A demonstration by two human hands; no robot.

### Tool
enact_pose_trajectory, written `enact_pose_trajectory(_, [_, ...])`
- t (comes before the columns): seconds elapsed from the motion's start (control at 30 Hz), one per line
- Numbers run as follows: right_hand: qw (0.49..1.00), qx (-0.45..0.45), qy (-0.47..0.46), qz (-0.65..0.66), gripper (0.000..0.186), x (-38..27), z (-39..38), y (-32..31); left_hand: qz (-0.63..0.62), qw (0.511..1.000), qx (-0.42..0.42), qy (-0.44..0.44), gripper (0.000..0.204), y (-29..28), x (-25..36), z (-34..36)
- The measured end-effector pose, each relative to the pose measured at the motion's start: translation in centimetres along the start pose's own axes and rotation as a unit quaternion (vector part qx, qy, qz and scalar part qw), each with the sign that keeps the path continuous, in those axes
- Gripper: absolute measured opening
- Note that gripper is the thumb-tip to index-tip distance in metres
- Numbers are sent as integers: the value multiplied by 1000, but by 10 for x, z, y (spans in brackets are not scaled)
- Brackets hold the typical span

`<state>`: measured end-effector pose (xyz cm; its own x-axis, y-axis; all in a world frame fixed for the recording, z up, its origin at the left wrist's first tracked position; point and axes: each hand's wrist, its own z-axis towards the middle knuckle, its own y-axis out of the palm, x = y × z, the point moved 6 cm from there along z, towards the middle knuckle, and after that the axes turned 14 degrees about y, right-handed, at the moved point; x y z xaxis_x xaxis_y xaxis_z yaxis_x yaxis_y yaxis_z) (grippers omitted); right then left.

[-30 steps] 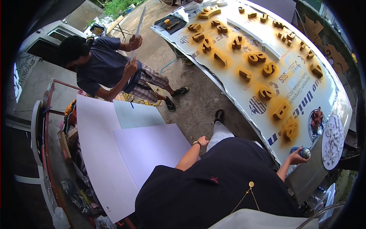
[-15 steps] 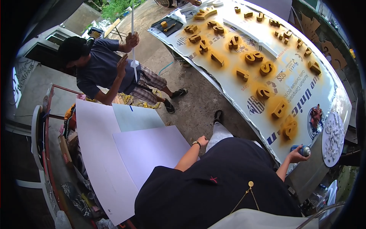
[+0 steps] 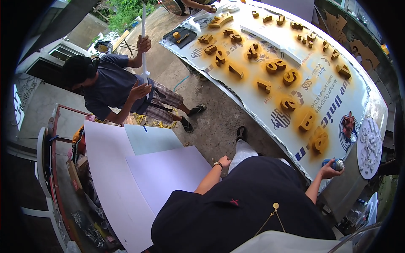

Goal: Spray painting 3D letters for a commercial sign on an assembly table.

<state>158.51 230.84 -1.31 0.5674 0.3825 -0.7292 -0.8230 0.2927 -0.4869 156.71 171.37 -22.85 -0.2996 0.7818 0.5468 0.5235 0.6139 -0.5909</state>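
My right hand [image 3: 326,171] is wrapped round a blue spray can [image 3: 338,165] with a grey end, held by the near right corner of the table. Beside my thigh my left hand [image 3: 225,162] hangs with its fingers curled, and nothing shows in it. Gold-sprayed block letters and numerals stand in rows on the covered table, among them an ampersand [image 3: 319,141], a B [image 3: 305,121] and an S [image 3: 290,77]. Yellow overspray rings them. Close to the can is a round white board [image 3: 369,147] bearing many small white pieces.
To my left, large pale sheets [image 3: 162,173] lean over a red-framed rack [image 3: 52,168] of clutter. Another person [image 3: 112,84] stands beyond them with a long white strip [image 3: 144,42]. A co-worker's hand [image 3: 209,8] reaches over the table's far end, near a black tray [image 3: 179,38].
The standing person's lower hand has come down and closed in on the white strip. My view has shifted slightly; my right hand still holds the spray can, and my left still hangs.
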Motion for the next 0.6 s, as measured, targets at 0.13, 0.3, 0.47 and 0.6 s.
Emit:
enact_pose_trajectory(0.13, [1000, -1, -6, 4, 69, -3, 0, -1, 2, 1000, -7, 1, 46, 1, -3, 0])
enact_pose_trajectory(0.3, [1000, 3, -4, 6, 69, -1, 0, 0, 5, 1000, -6, -7, 49, 6, -12, 1])
enact_pose_trajectory(0.47, [1000, -3, -3, 3, 70, 2, 0, 2, -2, 1000, -13, -10, 51, 8, -10, 2])
enact_pose_trajectory(0.6, [1000, 4, -14, 0, 69, 4, 0, 3, -2, 1000, -12, -16, 51, 6, -5, 1])
